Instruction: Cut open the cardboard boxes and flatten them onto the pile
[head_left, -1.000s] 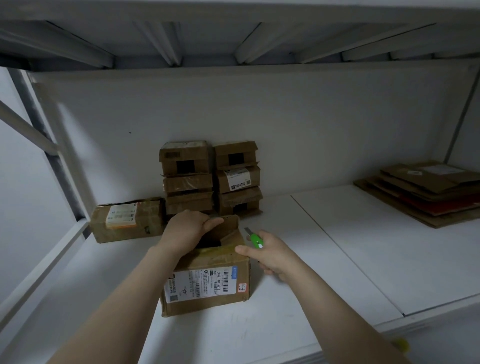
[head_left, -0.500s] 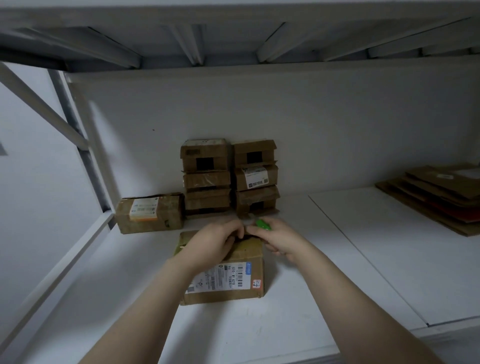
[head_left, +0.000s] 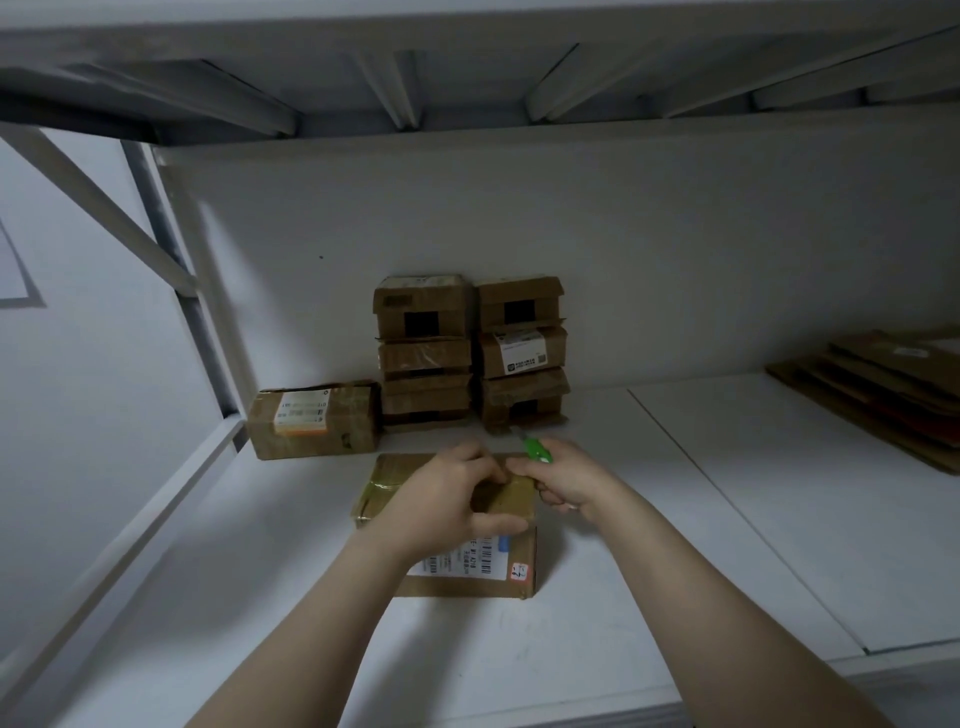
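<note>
A taped cardboard box (head_left: 498, 582) with a white shipping label sits on the white shelf in front of me. My left hand (head_left: 447, 504) lies over its top, thumb on the near edge and fingers at the far edge. My right hand (head_left: 563, 480) holds a green utility knife (head_left: 536, 448) at the box's far right corner, blade pointing away. A pile of flattened cardboard (head_left: 883, 384) lies at the far right.
Two stacks of small cardboard boxes (head_left: 470, 353) stand against the back wall, with another labelled box (head_left: 314, 418) lying to their left. The white shelf (head_left: 779, 519) has a seam down its right part. A metal upright and brace are at left; a shelf is overhead.
The box's raised top flap has been pressed down flat. My left hand moved onto the top, and my right hand with the knife came to the far right corner.
</note>
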